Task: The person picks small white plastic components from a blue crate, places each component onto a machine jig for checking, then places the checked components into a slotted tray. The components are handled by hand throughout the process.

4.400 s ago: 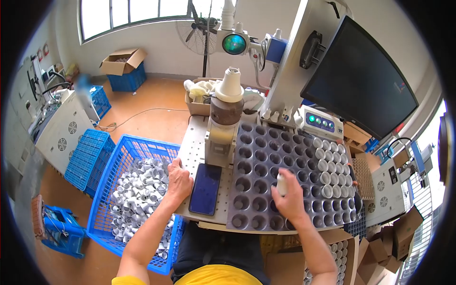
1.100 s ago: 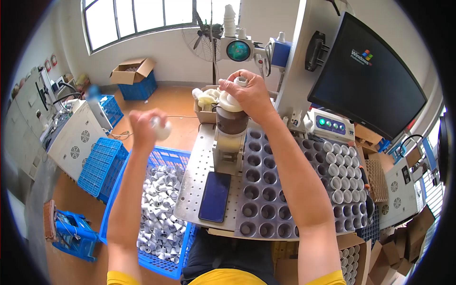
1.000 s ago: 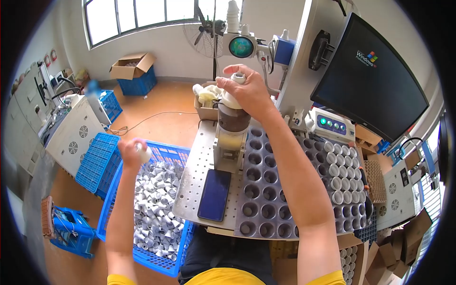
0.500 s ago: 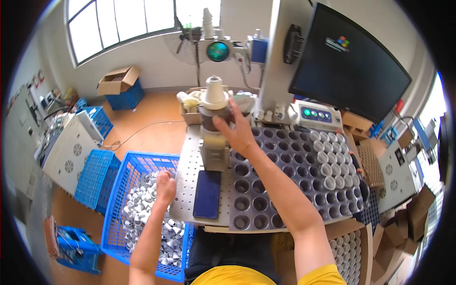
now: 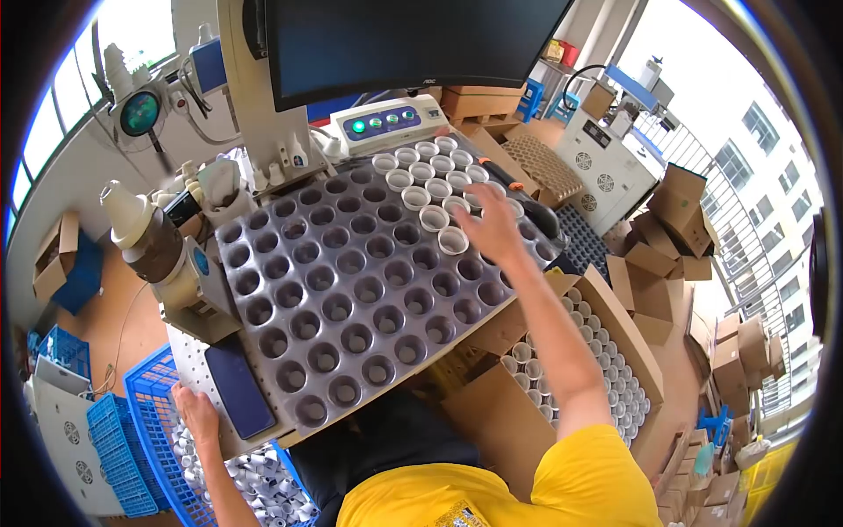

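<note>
My right hand [image 5: 490,221] is over the white cups [image 5: 437,189] at the right part of the grey tray [image 5: 351,263], its fingers apart at the cups' rims. Many round wells of the tray show no cup. At the left edge of the perforated plate [image 5: 195,361], above the blue basket [image 5: 151,386] of white parts [image 5: 255,479], is my left hand [image 5: 195,413], its fingers curled; what they hold, if anything, is hidden. A white cone-shaped piece [image 5: 126,211] sits on the dark cylinder of the fixture [image 5: 189,285] at the left.
A dark phone [image 5: 239,386] lies on the plate beside the tray. Behind the tray stand a control box [image 5: 386,121] with lit buttons and a large monitor [image 5: 404,44]. A carton [image 5: 637,351] of white cups stands at the right, near my right forearm.
The view has turned to the right. My right hand has left the fixture's cone-shaped piece and moved to the cups on the tray. My left hand has come to the plate's edge.
</note>
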Demonstrator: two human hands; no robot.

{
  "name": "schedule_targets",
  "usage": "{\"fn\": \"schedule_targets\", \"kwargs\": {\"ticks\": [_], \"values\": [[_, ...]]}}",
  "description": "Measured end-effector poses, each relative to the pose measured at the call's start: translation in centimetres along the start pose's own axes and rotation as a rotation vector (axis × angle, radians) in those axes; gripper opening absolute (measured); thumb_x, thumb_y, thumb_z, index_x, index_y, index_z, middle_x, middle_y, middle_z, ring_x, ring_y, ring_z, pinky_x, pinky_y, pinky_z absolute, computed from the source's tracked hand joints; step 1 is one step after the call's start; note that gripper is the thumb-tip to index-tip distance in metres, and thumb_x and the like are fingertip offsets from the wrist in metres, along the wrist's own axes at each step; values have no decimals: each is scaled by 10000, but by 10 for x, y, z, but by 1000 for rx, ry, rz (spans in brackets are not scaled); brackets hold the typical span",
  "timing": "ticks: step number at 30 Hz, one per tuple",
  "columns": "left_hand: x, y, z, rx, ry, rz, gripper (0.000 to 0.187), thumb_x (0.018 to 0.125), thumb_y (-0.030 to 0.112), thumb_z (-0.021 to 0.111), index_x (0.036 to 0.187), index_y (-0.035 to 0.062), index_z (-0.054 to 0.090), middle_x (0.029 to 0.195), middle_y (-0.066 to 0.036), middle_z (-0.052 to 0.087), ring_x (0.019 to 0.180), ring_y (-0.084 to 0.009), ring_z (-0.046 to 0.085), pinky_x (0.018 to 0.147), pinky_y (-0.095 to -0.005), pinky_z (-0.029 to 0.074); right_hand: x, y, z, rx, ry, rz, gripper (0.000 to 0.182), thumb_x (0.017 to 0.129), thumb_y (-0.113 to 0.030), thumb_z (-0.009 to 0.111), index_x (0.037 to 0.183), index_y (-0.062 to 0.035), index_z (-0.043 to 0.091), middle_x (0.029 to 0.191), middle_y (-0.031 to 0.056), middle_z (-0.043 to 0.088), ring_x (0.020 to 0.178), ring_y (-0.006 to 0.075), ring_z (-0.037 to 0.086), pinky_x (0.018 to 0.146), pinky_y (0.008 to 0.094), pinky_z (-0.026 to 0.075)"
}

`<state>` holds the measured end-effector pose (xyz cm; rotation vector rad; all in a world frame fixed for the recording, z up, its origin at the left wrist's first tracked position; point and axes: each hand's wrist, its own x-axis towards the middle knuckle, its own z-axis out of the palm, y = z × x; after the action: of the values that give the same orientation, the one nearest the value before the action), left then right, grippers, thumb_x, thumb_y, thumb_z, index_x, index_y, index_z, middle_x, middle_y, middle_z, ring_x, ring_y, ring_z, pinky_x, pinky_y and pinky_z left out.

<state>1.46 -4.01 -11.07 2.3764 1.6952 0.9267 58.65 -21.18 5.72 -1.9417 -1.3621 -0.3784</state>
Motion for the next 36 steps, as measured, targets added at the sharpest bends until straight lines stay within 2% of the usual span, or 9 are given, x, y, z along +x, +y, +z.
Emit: {"fn": "schedule_targets", "kwargs": {"ticks": [4,8,13,21,24,28,32,34,36], "values": [[3,10,-11,-11,-46,-9,200,748,-20,465,938,-74,432,1115,-292,476,1051,-453,441,945,-505,339,-1,21,-25,-82,-142,8,434,806,-257,658,1175,-43,582,1206,149,575,1124,322,536,979,390,407],[4,14,-10,-35,-40,-52,189,744,-23,467,922,-81,445,1111,-291,482,1045,-449,449,943,-496,348,7,-7,-27,16,-450,-29,474,794,-252,654,1215,-55,563,1213,144,561,1167,312,508,997,387,396],[3,6,-6,37,-40,-49,194,737,-27,481,919,-86,451,1118,-289,489,1058,-444,452,949,-494,349,19,5,9,-94,-801,-17,404,768,-66,571,1170,-40,606,1156,182,583,1093,338,542,930,378,433],[4,12,-10,81,-137,-133,187,776,11,487,922,-101,454,1250,-369,436,1197,-483,396,1058,-497,286,32,-24,-23,-17,-580,67,328,711,1,542,999,-54,690,973,173,650,907,338,611,804,364,476],[5,11,-10,129,-205,-126,180,784,24,485,916,-96,459,1230,-385,440,1181,-493,406,1052,-506,292,37,-54,-29,12,-459,-62,311,711,18,532,969,-56,690,927,155,652,852,344,613,777,370,482],[6,14,-10,133,-208,-108,183,786,25,495,921,-97,468,1197,-375,460,1167,-496,415,1047,-510,301,11,-108,29,226,-350,-498,224,670,6,644,894,-19,639,857,142,606,864,312,593,751,387,482],[-3,-1,-4,259,-209,65,215,792,47,514,956,-87,479,1161,-348,489,1160,-491,423,1042,-500,312,-28,-168,85,280,-365,-732,207,711,-4,574,918,-3,583,1008,165,555,993,337,559,838,411,485],[-11,-24,19,238,-17,94,247,792,73,532,981,-80,486,1147,-333,503,1149,-486,432,1044,-494,314,-33,-181,94,243,-319,-778,336,692,-4,602,1028,-5,587,1088,188,549,1051,360,542,873,415,478],[-5,1,1,166,-127,-49,239,784,86,540,949,-76,481,1119,-334,511,1137,-487,438,1030,-502,321,-34,-185,88,245,-323,-714,482,668,1,641,1143,-15,565,1173,212,526,1111,384,517,919,420,463]]}}
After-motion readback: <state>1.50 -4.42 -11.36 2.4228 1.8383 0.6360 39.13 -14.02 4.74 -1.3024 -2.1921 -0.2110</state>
